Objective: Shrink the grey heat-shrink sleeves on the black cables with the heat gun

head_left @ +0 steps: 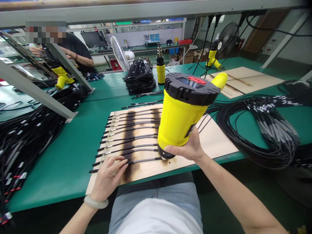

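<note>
Black cables [141,150] are pressed flat under the spread, open fingers of the left hand [108,178], lying crosswise on a scorched plywood board [209,136]; a yellow heat gun [181,113], gripped tilted in the right hand [187,146], is held just right of their ends.

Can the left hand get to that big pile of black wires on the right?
Probably not easily. The left hand rests on wires on the scorched board, and the yellow heat gun in the right hand stands between it and the coiled black wires.
</note>
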Demonstrator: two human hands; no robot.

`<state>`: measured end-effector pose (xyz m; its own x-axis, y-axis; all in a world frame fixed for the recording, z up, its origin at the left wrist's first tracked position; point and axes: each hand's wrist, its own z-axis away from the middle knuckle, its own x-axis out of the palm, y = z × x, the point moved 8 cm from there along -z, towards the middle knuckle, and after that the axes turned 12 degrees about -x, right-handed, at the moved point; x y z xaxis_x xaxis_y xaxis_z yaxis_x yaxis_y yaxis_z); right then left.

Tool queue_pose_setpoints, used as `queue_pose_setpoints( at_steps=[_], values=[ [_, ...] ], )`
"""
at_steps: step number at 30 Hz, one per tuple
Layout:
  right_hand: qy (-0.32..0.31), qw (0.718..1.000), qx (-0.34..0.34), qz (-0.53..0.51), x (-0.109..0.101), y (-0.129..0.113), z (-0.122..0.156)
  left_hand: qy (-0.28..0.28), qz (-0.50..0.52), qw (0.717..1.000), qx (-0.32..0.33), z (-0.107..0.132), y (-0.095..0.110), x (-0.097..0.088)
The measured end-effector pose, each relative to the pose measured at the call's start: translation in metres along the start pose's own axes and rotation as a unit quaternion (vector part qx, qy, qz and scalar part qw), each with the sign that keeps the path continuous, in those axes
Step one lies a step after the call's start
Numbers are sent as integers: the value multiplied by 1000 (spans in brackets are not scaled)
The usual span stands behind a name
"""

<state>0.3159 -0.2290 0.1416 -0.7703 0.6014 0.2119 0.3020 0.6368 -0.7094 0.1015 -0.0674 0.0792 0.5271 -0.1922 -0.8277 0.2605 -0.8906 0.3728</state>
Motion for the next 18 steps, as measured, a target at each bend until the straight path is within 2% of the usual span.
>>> queue_pose_setpoints(
  at_steps=[3,7,10,14,18],
  values=[
    [23,1000,-2,-11,-3,-2,1,9,3,1000,-4,1,1,-1],
    [19,1000,14,-15,-4,2,5,32,20,999,-20,7,0,-2],
    [41,999,0,14,-11,3,6,57,20,997,-38,16,-1,-2],
    [22,1000,-20,9,-11,4,4,89,22,994,-60,30,0,-4],
    [35,997,-41,50,-17,3,4,119,15,990,-74,39,3,-9]
  ],
)
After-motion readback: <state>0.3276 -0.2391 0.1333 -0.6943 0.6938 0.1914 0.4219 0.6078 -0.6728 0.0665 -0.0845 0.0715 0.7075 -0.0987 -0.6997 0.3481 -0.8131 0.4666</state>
